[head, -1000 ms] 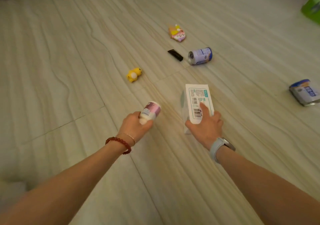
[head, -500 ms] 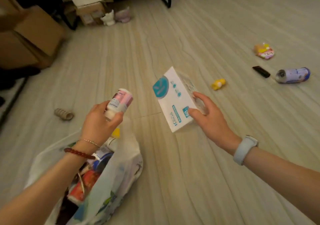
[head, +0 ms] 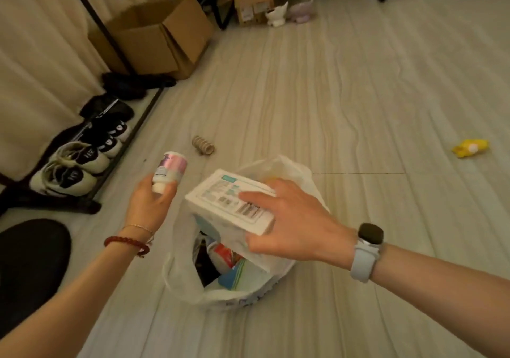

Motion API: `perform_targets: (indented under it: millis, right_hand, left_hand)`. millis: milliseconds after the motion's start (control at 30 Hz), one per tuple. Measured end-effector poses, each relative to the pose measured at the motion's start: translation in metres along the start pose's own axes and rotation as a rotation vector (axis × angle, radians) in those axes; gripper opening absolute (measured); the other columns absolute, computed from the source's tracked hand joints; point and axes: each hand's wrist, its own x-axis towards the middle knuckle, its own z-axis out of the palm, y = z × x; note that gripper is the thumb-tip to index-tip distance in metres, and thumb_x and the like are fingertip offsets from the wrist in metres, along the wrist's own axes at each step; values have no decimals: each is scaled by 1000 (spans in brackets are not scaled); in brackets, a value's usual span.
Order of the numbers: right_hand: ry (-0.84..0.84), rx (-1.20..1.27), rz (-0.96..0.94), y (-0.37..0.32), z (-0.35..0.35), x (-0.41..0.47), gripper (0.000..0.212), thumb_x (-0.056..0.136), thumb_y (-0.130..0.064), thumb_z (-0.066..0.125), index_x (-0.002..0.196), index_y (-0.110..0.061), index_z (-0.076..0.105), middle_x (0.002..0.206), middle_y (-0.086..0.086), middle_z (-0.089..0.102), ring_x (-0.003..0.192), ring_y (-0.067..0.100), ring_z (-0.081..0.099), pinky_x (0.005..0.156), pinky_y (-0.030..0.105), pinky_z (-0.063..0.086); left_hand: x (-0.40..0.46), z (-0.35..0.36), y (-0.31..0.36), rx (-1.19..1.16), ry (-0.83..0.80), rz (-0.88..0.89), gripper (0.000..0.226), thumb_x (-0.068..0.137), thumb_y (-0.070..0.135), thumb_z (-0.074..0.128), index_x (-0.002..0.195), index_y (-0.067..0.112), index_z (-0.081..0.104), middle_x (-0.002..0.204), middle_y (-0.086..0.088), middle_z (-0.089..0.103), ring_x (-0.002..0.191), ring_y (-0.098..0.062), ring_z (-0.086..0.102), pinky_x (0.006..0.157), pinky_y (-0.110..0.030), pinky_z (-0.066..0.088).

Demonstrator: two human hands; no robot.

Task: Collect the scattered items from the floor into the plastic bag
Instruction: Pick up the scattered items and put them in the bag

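Observation:
A white plastic bag [head: 182,280] stands open on the floor below my hands, with several packets inside. My right hand [head: 292,222] grips a white box [head: 220,195] with a barcode label, held flat right above the bag's mouth. My left hand [head: 149,206] holds a small pink-and-white bottle [head: 169,170] upright, just left of the bag. A beige hair clip [head: 202,145] lies on the floor beyond the bottle. A small yellow toy [head: 470,148] lies far right.
A shoe rack with several shoes [head: 80,159] stands at the left by a curtain. An open cardboard box [head: 162,34] and more boxes [head: 254,1] sit at the back, with two small figurines [head: 289,14]. A dark round object [head: 30,266] lies at lower left.
The view swung left from the scattered items to the bag. Both hands carried the box and the bottle over; the box turned label-up and now hangs above the bag's opening.

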Motion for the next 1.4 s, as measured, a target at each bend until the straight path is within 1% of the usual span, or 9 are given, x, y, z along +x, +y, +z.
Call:
perform_targets:
  millis: [100,267,400,600,800,967,1133,1267,1400]
  right_hand:
    - [58,-274,-163,-14,35,5,71,64,-62,36,125,-28,49,122,17,49,115,35,44,95,39,41]
    - [14,-226,-220,-24,68,40,57,74,-44,61,122,-13,51,130,23,43,116,39,40,97,52,39]
    - [48,-93,-190,-25,74,54,62,80,-49,59,129,-12,45,146,14,30,134,29,24,113,43,23]
    - [1,40,-154,-14,75,35,75,82,-48,58,143,-30,18,156,0,-4,143,17,7,114,32,21]
    - [-17,54,-99,-10,76,31,78,83,-48,57,143,-31,11,155,-3,1,141,17,16,108,33,32]
    - [-64,85,-90,-19,77,42,85,83,-49,57,145,-26,4,157,-6,-5,144,11,2,115,30,17]
    - [195,-273,-45,21,44,40,70,89,-57,25,146,-19,11,157,4,8,145,18,1,114,42,-8]
    - [104,-351,481,57,23,40,72,92,-46,39,144,-9,6,151,17,22,137,35,25,108,50,27]
    - [147,-85,513,71,18,36,32,96,-28,37,112,-5,51,111,19,63,99,37,58,72,36,42]
  left_hand:
    - [-3,-4,-8,-33,-6,-28,33,90,24,51,116,3,48,95,-11,52,82,-27,53,67,-39,45]
    - [2,2,-22,-197,-60,-190,38,91,26,49,123,6,44,105,-12,55,87,-28,61,79,-42,53]
    - [-11,15,-32,-71,-82,-173,33,91,25,50,115,2,49,107,-15,53,79,-21,50,58,-26,40]
    - [-12,22,-48,-88,-43,-247,40,93,28,46,123,1,43,125,-20,43,83,-21,46,72,-33,39]
    - [-11,17,-38,-65,56,-75,42,91,23,50,127,4,39,124,-17,40,77,-14,43,68,-28,37]
    - [-2,6,-8,-24,157,225,41,88,21,55,123,5,43,106,-6,40,67,0,39,55,-11,31]
    - [-12,17,-12,175,-74,329,54,84,40,56,128,11,42,118,-10,48,80,-13,47,66,-28,44]
    - [-17,21,-11,382,-45,356,62,79,59,39,122,16,49,111,-7,57,93,-20,51,79,-32,35]
    - [-17,24,17,366,-57,463,70,72,61,27,122,17,50,110,-5,58,102,-22,48,86,-34,32]
